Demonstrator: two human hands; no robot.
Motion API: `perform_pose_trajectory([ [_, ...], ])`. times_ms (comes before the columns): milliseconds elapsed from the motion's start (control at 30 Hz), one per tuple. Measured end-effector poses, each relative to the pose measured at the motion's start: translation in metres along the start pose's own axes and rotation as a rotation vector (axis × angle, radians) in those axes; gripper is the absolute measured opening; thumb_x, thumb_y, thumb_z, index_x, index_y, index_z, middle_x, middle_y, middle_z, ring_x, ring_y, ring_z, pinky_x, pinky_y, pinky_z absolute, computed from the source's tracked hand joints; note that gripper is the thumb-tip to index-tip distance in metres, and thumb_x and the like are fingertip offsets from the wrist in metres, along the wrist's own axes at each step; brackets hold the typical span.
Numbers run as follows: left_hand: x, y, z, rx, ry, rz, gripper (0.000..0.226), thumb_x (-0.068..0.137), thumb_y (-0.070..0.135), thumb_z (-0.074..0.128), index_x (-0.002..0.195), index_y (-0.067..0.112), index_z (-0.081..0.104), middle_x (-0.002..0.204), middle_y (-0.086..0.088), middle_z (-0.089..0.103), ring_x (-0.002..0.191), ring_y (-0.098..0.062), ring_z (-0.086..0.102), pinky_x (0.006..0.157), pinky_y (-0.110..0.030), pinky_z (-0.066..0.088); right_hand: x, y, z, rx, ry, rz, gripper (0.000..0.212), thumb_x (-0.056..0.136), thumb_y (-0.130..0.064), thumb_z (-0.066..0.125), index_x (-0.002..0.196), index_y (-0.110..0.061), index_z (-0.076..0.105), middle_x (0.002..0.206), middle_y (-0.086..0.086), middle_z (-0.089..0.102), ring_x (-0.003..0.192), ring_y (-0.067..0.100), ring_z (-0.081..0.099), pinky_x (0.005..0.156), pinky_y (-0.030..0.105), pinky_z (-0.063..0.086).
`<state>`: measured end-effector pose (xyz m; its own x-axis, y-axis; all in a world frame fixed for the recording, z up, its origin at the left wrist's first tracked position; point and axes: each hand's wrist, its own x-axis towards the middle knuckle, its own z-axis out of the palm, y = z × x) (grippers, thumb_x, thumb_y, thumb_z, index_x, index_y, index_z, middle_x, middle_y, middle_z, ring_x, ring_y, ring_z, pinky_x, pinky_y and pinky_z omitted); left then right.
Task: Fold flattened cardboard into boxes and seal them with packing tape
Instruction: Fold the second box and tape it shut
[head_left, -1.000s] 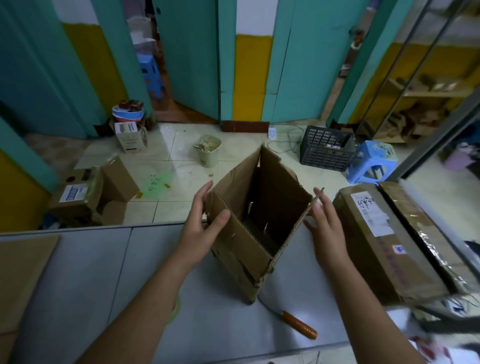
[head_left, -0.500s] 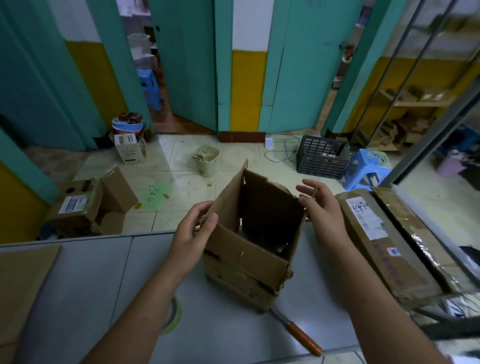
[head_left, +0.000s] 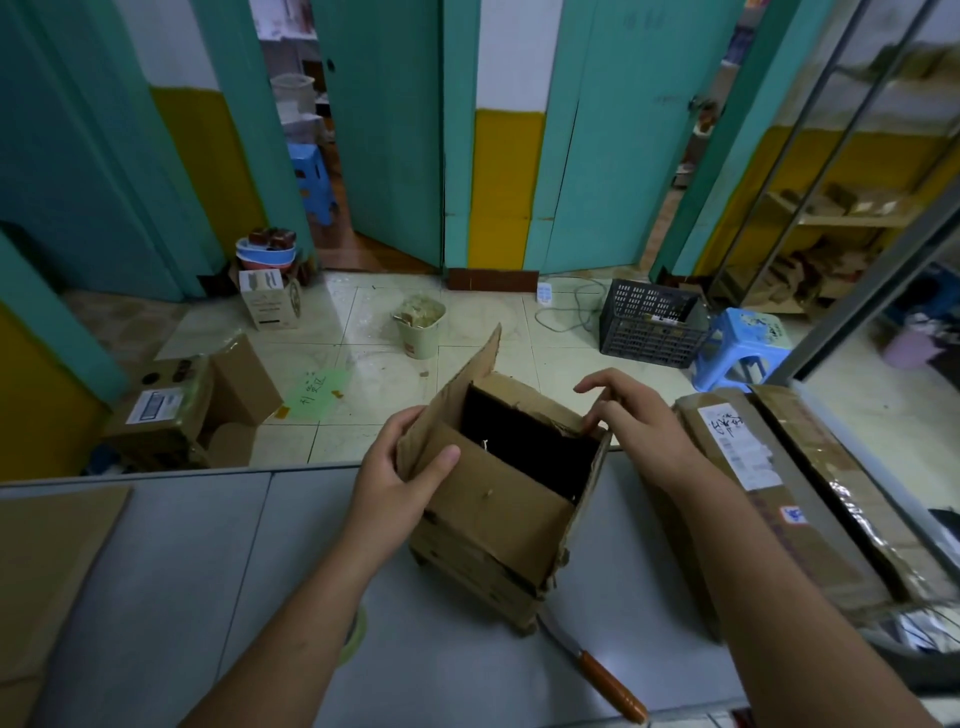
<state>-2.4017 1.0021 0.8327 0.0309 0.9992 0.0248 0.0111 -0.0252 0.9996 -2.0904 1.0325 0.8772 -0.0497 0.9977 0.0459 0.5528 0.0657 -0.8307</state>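
A worn brown cardboard box (head_left: 483, 545) stands upright on the grey table (head_left: 208, 571), its top open and dark inside. My left hand (head_left: 400, 483) grips the box's left flap, thumb on the near flap, which is folded inward. My right hand (head_left: 639, 421) presses the far right flap down with its fingertips. The tall left flap still stands up. A roll of packing tape (head_left: 356, 631) peeks out from under my left forearm.
A knife with an orange handle (head_left: 605, 683) lies on the table by the box's near corner. Long taped parcels (head_left: 769, 499) lie at the right. Flattened cardboard (head_left: 47, 561) lies at the left. Beyond the table, boxes, a bin, a crate and a blue stool stand on the floor.
The box has been squared up from a slanted shape. The near flap has folded inward and my right hand has come onto the far right flap, pushing it down.
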Motion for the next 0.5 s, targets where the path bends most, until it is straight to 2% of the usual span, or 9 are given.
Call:
perform_pose_trajectory([
  [100,0.003,-0.011,0.002,0.033,0.002,0.024,0.047,0.091,0.024,0.085,0.129,0.041,0.064,0.121,0.013,0.074,0.11,-0.01,0.073,0.08,-0.025,0.062,0.004,0.002,-0.001,-0.008,-0.037,-0.014,0.044,0.089,-0.032,0.046,0.126,-0.05,0.06,0.085,0.001,0.075,0.088,0.01,0.067,0.082,0.036,0.05],
  [167,0.004,-0.018,0.004,0.077,-0.018,0.025,0.05,0.092,0.016,0.082,0.13,0.043,0.063,0.124,0.014,0.072,0.113,-0.011,0.071,0.082,-0.028,0.063,0.006,0.006,0.0,-0.018,-0.054,-0.016,0.041,0.095,-0.048,0.049,0.135,-0.055,0.053,0.09,0.008,0.073,0.094,0.017,0.068,0.09,0.042,0.054],
  [233,0.004,-0.023,0.006,0.133,-0.052,0.047,0.056,0.095,0.01,0.078,0.132,0.048,0.06,0.127,0.019,0.068,0.117,-0.009,0.068,0.086,-0.028,0.062,0.006,0.01,0.003,-0.024,-0.059,-0.018,0.048,0.095,-0.07,0.049,0.141,-0.057,0.046,0.098,0.007,0.074,0.102,0.017,0.067,0.093,0.039,0.053],
  [300,0.003,-0.027,0.007,0.19,-0.087,0.11,0.061,0.098,0.007,0.072,0.138,0.051,0.056,0.133,0.022,0.062,0.123,-0.006,0.063,0.091,-0.024,0.059,0.004,0.014,0.008,-0.007,-0.032,-0.026,0.059,0.091,-0.081,0.047,0.144,-0.055,0.043,0.104,0.002,0.073,0.103,0.012,0.068,0.09,0.032,0.052],
  [400,0.003,-0.029,0.004,0.288,-0.153,0.198,0.062,0.101,0.005,0.067,0.146,0.046,0.053,0.145,0.019,0.052,0.135,-0.004,0.053,0.104,-0.018,0.05,-0.001,0.019,0.016,0.007,0.027,-0.032,0.058,0.092,-0.079,0.048,0.143,-0.052,0.047,0.102,-0.008,0.069,0.098,0.008,0.065,0.085,0.028,0.049],
  [500,0.006,-0.028,-0.004,0.418,-0.293,0.157,0.081,0.089,-0.006,0.068,0.142,0.054,0.056,0.155,0.026,0.036,0.141,0.011,0.038,0.109,-0.008,0.039,-0.007,0.024,0.024,0.03,0.069,-0.021,0.061,0.091,-0.076,0.051,0.142,-0.043,0.053,0.125,-0.025,0.063,0.116,-0.005,0.059,0.09,0.018,0.044],
])
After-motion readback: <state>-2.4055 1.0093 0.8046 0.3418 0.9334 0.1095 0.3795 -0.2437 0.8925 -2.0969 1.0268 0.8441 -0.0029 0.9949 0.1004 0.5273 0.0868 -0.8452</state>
